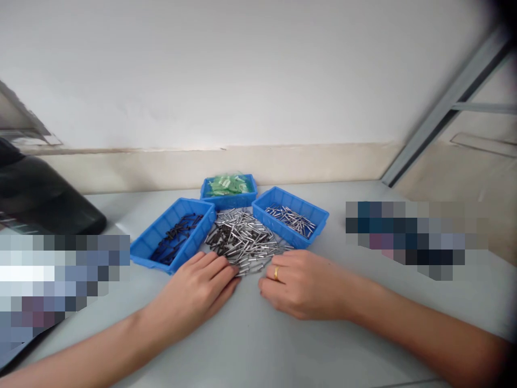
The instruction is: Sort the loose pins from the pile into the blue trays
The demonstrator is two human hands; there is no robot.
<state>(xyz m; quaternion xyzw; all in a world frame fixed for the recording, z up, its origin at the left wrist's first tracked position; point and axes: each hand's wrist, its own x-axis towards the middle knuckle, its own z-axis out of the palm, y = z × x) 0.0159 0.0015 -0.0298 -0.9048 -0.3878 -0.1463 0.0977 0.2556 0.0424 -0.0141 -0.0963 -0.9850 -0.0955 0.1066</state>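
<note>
A loose pile of silver and dark metal pins (246,237) lies on the grey table between three blue trays. My left hand (208,280) rests at the pile's near left edge, fingers bent; whether it grips a pin is hidden. At the near right edge is my right hand (293,283), with a gold ring, its fingers curled and their tips mostly hidden. The left blue tray (157,245) contains dark screw-like pieces. Silver pins lie in the right blue tray (319,213). Green and pale pieces fill the back blue tray (230,202).
A large black bottle-like object (52,194) lies tilted at the far left. Blurred-out areas cover things at left and right on the table (258,350). Behind stands a white wall (242,75), with a metal frame (432,129) on the right.
</note>
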